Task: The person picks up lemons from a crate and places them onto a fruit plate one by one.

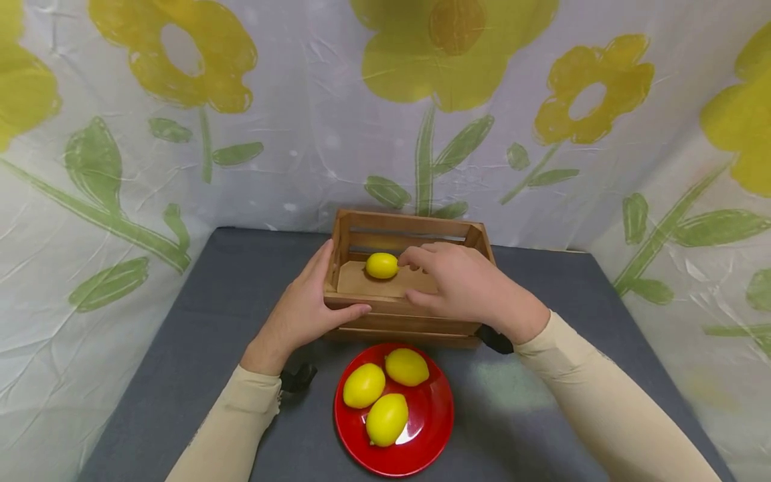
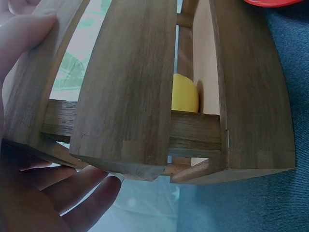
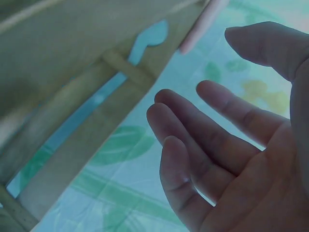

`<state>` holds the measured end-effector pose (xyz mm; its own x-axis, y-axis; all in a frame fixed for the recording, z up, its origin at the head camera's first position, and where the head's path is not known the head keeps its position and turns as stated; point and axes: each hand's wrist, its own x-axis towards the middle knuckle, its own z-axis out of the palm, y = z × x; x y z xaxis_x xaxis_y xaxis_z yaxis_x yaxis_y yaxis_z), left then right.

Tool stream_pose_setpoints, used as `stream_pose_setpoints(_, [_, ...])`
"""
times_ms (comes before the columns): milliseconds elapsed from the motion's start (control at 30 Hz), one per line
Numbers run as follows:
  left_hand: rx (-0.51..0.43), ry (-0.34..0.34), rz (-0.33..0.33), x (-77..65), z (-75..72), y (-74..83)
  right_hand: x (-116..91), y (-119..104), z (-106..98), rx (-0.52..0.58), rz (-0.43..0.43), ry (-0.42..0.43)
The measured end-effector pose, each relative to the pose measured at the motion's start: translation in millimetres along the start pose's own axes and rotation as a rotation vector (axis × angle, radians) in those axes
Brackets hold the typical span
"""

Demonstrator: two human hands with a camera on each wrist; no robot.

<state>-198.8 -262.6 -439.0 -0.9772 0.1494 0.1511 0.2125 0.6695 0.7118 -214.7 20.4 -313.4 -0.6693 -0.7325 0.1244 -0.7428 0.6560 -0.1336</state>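
A slatted wooden crate [image 1: 409,333] stands toward the back of the table with one lemon [image 1: 382,266] lying on its floor. My left hand [image 1: 303,304] holds the crate at its front left corner, thumb along the front top slat and fingers against the left side. Through the slats in the left wrist view, part of the yellow lemon [image 2: 184,94] shows. Over the crate's right half hovers my right hand [image 1: 460,281], its fingers loosely bent with nothing between them. Its fingertips are close to the lemon's right end. In the right wrist view the bent fingers [image 3: 193,140] hold nothing.
In front of the crate, a red plate [image 1: 435,428] carries three lemons [image 1: 387,420]. The dark table [image 1: 241,268] ends at a hanging cloth [image 1: 289,134] painted with yellow flowers, which closes off the back and sides.
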Motion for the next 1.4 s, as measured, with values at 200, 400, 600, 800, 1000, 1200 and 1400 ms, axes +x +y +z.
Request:
stream_pose_setpoints(200, [0.004,0.011,-0.006,-1.8,-1.4,-1.7,30,24,-2,0.008,0.036,-0.058])
stream_pose_setpoints(400, [0.007,0.017,-0.007,-4.7,1.1,-1.0,55,42,3,0.015,0.077,-0.173])
stream_pose_setpoints(600, [0.007,0.007,0.005,-5.6,5.2,4.0,63,55,12,0.036,0.113,-0.249])
stream_pose_setpoints(800, [0.002,0.006,0.019,-5.9,4.6,8.8,71,65,16,0.057,0.12,-0.258])
stream_pose_setpoints(1000, [0.01,0.012,0.015,-7.7,4.8,8.9,81,72,20,0.072,0.132,-0.286])
stream_pose_setpoints(1200, [0.008,0.013,0.012,-9.0,5.3,9.5,92,79,32,0.029,0.116,-0.341])
stream_pose_setpoints(1400, [0.007,0.014,0.022,-9.9,6.0,9.6,98,78,44,0.011,0.095,-0.388])
